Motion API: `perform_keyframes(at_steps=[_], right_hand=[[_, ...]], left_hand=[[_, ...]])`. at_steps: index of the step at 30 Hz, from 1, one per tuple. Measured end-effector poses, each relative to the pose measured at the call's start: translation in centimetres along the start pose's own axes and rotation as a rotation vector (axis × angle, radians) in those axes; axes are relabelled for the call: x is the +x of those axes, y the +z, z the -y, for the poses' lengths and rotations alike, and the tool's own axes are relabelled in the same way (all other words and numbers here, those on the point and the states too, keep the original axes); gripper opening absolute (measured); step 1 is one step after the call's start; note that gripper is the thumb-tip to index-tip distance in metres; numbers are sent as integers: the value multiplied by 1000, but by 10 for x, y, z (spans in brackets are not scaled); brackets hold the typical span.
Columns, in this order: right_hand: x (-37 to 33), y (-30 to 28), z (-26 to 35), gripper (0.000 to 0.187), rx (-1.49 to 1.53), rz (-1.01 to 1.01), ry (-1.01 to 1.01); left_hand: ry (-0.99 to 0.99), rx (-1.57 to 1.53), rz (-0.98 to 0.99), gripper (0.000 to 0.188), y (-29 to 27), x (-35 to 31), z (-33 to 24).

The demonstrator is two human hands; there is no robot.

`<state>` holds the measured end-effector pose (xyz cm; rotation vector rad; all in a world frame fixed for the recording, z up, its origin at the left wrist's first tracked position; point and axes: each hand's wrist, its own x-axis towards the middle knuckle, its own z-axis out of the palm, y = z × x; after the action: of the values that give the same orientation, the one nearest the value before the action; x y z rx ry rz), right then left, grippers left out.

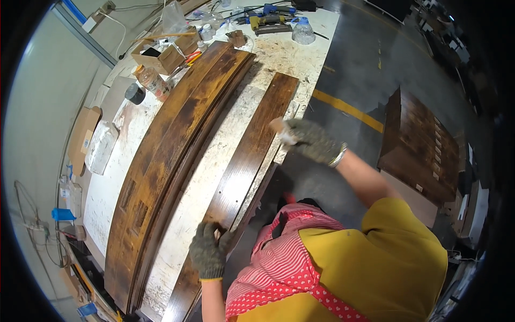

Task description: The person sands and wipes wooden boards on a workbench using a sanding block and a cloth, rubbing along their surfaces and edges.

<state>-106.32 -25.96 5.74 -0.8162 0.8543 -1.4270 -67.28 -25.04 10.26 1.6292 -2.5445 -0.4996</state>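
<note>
A long, narrow dark-brown wooden board (251, 145) lies lengthwise along the near edge of the worktable, its glossy middle catching the light. Across its lower part rests my left hand (208, 251) in a grey knit glove, fingers on one side and thumb toward the other, gripping the board. My right hand (312, 140), gloved alike, is closed round a small tan and white pad (284, 132) at the board's right edge, farther up. Whether the pad is cloth or an abrasive sheet cannot be made out. Beside the board stands a stack of curved brown wooden panels (177, 155).
The stained white worktable (316, 59) bears a nail gun (268, 24), a clear jar (303, 32), a cardboard box (166, 56), an orange-capped bottle (152, 80) and a black-lidded pot (134, 94). Right of me, a brown wooden cabinet piece (418, 145) stands on the floor.
</note>
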Motion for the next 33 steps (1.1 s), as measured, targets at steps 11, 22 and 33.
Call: perform_keyframes(at_steps=[11, 22, 33], right_hand=[[102, -191, 99, 42, -944, -229, 14], [176, -221, 100, 40, -1099, 145, 159], [177, -240, 81, 40, -1238, 297, -176]], left_hand=[[-199, 272, 289, 79, 24, 32, -11], [-295, 303, 258, 74, 29, 30, -37], [-317, 320, 283, 83, 33, 29, -34]])
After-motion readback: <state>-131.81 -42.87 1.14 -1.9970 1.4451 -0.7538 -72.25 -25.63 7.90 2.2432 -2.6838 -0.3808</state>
